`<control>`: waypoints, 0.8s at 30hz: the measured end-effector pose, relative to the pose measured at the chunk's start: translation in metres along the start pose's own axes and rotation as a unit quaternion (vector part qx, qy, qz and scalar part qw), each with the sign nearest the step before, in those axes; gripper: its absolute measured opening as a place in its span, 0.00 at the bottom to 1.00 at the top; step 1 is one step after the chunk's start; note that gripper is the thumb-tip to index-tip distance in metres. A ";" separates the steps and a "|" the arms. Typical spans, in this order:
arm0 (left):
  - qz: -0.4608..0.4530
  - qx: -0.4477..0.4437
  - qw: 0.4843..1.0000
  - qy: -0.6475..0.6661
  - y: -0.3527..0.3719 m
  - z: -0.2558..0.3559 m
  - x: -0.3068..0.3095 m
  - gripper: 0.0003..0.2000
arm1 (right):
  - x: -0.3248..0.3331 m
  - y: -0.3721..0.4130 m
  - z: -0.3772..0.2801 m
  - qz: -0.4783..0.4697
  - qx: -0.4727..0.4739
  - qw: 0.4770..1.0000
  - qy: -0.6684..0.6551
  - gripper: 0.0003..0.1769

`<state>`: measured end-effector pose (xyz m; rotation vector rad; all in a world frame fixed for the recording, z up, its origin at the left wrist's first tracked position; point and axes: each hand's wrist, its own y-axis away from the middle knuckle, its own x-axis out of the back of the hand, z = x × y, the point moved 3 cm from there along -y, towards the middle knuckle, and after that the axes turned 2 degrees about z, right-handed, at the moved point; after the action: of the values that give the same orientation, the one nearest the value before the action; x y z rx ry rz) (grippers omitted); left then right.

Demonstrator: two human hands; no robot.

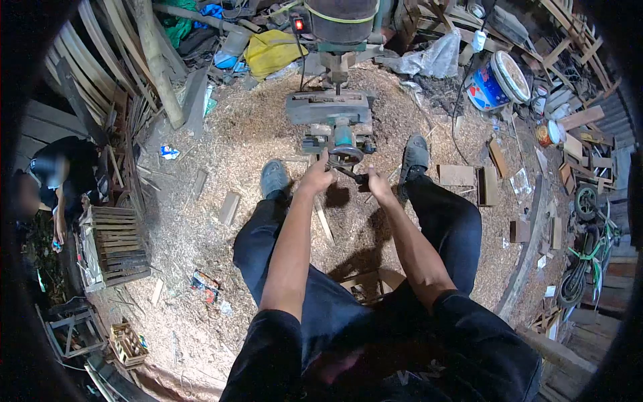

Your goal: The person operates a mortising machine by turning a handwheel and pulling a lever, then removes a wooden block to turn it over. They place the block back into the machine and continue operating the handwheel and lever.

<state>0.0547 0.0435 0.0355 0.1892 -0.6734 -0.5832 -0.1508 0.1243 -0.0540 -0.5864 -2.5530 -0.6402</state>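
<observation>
In front of me stands a drilling machine (340, 63), its bit coming down over a wooden piece (328, 98) on the grey clamping table (327, 110). Below the table is a round metal handwheel (345, 156). My left hand (318, 177) is closed at the wheel's left side, one finger pointing up along the rim; what it grips is hidden. My right hand (379, 186) wraps round the end of a black lever handle (360, 178) that slants down to the right from the wheel.
Wood chips cover the floor. An open carton (372, 285) sits between my legs. Wooden blocks (457, 175) lie to the right, near a paint bucket (499, 80) and a green bicycle (589, 251). At left, another person (63, 167) is beside a slatted crate (117, 244).
</observation>
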 end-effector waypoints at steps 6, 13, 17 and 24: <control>0.058 -0.018 0.996 -0.072 -0.020 -0.011 -0.007 0.36 | 0.010 -0.027 0.008 -0.046 0.047 0.997 0.033 0.32; 0.361 -0.163 0.907 -0.140 0.020 0.150 0.124 0.44 | 0.070 -0.020 -0.171 0.132 0.324 0.936 0.038 0.19; 0.407 -0.166 0.866 -0.237 0.012 0.196 0.159 0.45 | 0.092 -0.011 -0.245 0.101 0.392 0.914 0.013 0.18; 0.284 -0.041 0.916 -0.282 -0.011 0.200 0.170 0.28 | 0.092 -0.006 -0.261 0.063 0.389 0.919 -0.016 0.17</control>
<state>0.0302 -0.0586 0.2763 -0.2672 -1.2060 -0.0901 -0.1473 0.0102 0.1981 -0.4564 -2.4834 0.4375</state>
